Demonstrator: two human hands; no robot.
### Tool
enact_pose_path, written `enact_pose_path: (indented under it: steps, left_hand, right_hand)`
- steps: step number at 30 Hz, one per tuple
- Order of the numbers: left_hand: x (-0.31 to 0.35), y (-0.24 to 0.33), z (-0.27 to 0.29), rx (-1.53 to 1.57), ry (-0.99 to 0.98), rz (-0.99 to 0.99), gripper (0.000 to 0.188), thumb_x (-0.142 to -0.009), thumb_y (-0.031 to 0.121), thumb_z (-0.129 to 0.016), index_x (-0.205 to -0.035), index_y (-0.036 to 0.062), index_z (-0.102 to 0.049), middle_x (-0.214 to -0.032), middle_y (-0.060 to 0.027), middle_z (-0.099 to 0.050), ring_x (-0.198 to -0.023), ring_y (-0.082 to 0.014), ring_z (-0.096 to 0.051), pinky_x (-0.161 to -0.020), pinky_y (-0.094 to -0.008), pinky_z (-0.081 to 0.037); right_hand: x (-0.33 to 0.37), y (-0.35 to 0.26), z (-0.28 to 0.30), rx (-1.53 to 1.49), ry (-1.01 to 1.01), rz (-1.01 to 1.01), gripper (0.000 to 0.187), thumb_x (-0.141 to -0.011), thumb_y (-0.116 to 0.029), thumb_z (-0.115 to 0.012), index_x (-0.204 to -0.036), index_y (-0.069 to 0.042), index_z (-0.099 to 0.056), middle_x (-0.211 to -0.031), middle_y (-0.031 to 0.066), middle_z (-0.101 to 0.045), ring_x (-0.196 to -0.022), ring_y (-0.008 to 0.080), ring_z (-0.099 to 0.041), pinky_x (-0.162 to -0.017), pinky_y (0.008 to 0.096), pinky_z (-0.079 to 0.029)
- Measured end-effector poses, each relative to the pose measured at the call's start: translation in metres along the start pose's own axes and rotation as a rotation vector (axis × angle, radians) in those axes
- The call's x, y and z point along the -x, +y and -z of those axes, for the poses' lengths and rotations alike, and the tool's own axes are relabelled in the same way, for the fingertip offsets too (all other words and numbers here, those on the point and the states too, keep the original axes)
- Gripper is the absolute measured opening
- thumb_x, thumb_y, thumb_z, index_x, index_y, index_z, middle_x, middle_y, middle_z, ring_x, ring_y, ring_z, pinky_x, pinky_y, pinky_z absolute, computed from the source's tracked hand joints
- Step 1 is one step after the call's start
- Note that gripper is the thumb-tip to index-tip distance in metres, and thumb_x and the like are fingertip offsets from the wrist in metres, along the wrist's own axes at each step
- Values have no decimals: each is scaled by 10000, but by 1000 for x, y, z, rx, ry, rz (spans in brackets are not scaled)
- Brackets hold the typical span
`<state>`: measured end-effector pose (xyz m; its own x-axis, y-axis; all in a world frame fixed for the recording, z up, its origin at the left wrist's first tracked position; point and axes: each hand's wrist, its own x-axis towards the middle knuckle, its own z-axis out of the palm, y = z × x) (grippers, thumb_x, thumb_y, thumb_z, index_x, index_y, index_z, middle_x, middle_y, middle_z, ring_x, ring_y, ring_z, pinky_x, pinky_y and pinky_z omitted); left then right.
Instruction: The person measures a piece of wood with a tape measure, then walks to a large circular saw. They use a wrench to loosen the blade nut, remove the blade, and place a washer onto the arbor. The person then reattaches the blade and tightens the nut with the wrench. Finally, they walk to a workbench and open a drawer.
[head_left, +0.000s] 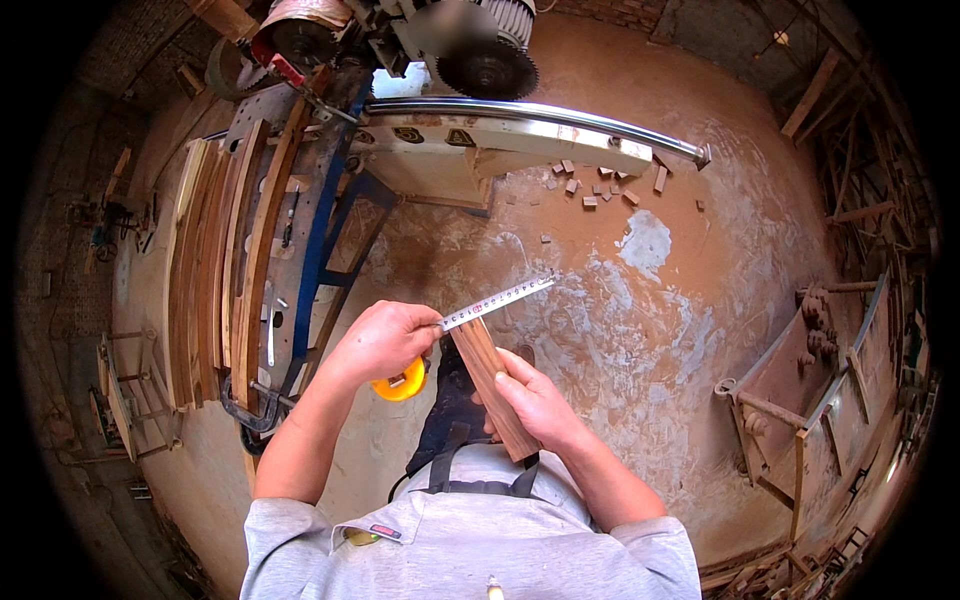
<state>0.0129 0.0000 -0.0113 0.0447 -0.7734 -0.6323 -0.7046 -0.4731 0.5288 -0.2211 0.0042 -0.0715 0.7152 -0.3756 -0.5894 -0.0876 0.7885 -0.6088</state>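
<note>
My left hand [392, 342] is closed round a yellow tape measure [402, 381], whose case shows below the palm. From its thumb and fingers the pale marked blade [500, 302] runs out to the upper right, its far end free in the air. The blade crosses the upper end of a short brown wooden board [493, 385]. My right hand [536, 398] grips that board along its right edge, thumb on its face. The board slants down toward my waist, and the fingers beneath it are mostly hidden.
Long wooden strips [213, 270] lie on a blue-framed bench at left, with a black C-clamp [250, 408] at its near end. Ahead stands a machine with a toothed saw blade [487, 70] and steel rail [560, 116]. Wood offcuts [590, 201] litter the floor; a metal-framed cart [790, 410] stands right.
</note>
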Motion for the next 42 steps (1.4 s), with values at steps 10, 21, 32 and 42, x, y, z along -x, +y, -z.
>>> enact_pose_path:
  steps: [10,21,32,42]
  left_hand:
    - [1,-2,-2,-20,14,-47,223,-900,170,-589,-1027,32,-710,-761,-108,-690,-695,-216,-679,-679,-340,-533]
    - [0,-7,1,33,-4,-79,235,-911,135,-570,-1079,30,-697,-758,-102,-684,-656,-197,-671,-642,-318,-537]
    - [-1,-4,1,56,-22,-45,237,-918,121,-560,-1079,9,-693,-755,-99,-679,-644,-186,-662,-616,-313,-541]
    - [-2,-6,-1,39,-5,-70,231,-908,128,-570,-1066,15,-695,-745,-106,-682,-642,-199,-669,-628,-318,-541]
  right_hand:
    - [-2,2,2,-5,-3,16,494,-1017,-217,-411,-1491,-123,-308,-988,117,-615,-671,168,-628,-592,315,-551]
    - [-2,-1,2,-20,14,13,488,-1013,-220,-417,-1483,-127,-325,-989,116,-617,-659,170,-629,-584,314,-550]
    - [-3,0,3,-25,4,12,495,-1013,-231,-418,-1487,-126,-317,-993,116,-611,-665,167,-627,-582,312,-552]
    - [-4,1,3,-21,-4,20,491,-1013,-222,-411,-1486,-131,-317,-1001,118,-613,-665,168,-627,-581,317,-556]
